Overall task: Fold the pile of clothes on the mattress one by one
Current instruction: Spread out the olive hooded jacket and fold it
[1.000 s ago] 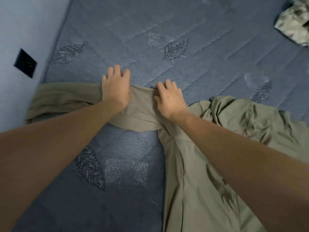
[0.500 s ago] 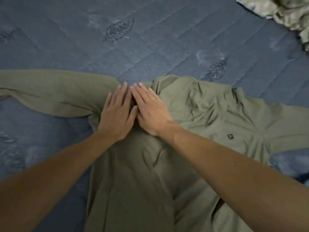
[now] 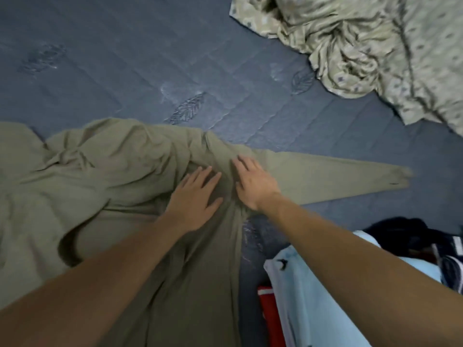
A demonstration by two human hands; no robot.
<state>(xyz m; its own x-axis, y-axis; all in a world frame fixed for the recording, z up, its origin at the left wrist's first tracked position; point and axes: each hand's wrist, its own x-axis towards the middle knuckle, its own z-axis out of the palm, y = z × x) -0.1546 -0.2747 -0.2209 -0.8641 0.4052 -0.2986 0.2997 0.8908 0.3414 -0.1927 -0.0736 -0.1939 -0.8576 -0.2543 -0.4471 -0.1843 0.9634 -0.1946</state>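
While half a second ago both palms pressed the olive shirt's (image 3: 120, 176) left shoulder, the left hand (image 3: 198, 196) and right hand (image 3: 253, 184) now lie flat, fingers straight, at its right shoulder on the mattress (image 3: 125, 58), smoothing toward the outstretched sleeve (image 3: 338, 179); folding seems about to begin.

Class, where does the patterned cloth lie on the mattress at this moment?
In the head view, the patterned cloth lies crumpled at the upper right of the mattress, beyond the olive shirt's outstretched sleeve.

Olive shirt (image 3: 112, 176), blue leaf-patterned mattress (image 3: 125, 58), pale dotted cloth (image 3: 375, 46).
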